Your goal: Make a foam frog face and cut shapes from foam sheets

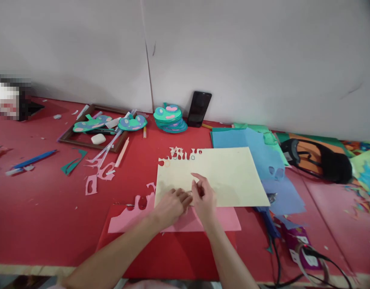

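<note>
A pale yellow sheet of paper [233, 176] lies in front of me, with small cut-outs and little drawn shapes along its upper left edge. Both hands meet over its lower edge. My left hand [174, 202] has its fingers curled together there, near a small pale bit that is mostly hidden. Beside it, my right hand [204, 196] is bent inward with thumb and fingers close together. Whatever sits between the fingertips is too small to name. Under the yellow sheet is a pink sheet [223, 220] with a notched edge, lying on a red board [172, 257].
A brown frame [112, 147] with pens and an eraser [98, 139] stands left. Layered paper shapes [168, 118] are stacked near a phone [199, 108] against the wall. Blue sheets [254, 152], a dark strapped object [317, 160], a glue gun [269, 222] and cables are on the right.
</note>
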Motion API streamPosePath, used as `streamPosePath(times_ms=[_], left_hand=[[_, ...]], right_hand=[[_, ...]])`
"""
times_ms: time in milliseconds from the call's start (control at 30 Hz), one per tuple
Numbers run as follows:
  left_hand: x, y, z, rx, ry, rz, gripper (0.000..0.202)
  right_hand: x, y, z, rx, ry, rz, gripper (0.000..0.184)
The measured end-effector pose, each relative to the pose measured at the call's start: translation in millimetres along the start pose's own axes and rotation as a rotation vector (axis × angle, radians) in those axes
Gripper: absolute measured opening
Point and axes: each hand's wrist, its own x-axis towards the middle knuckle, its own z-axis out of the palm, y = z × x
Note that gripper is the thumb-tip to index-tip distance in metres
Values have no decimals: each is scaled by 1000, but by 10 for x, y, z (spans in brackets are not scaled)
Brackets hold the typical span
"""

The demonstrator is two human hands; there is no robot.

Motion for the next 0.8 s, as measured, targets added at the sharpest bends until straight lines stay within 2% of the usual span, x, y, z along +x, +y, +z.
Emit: streamPosePath(times_ms=[167,367,433,567,633,800], left_hand=[[17,58,-80,44,-56,-46,26],[77,95,61,75,40,-85,19],[99,98,88,11,77,-163,15],[134,65,57,-246,187,-453,16],[141,30,27,-378,231,-548,18],[141,-19,3,-534,277,-611,18]], right_hand=[[-145,78,-176,-44,51,35,25],[-343,201,-310,2,107,146,28],[-409,229,-301,-1,118,164,28],[-482,277,-261,-13,165,153,23],[-473,300,-272,-40,216,126,22],[-324,428,-469,-285,263,4,23]])
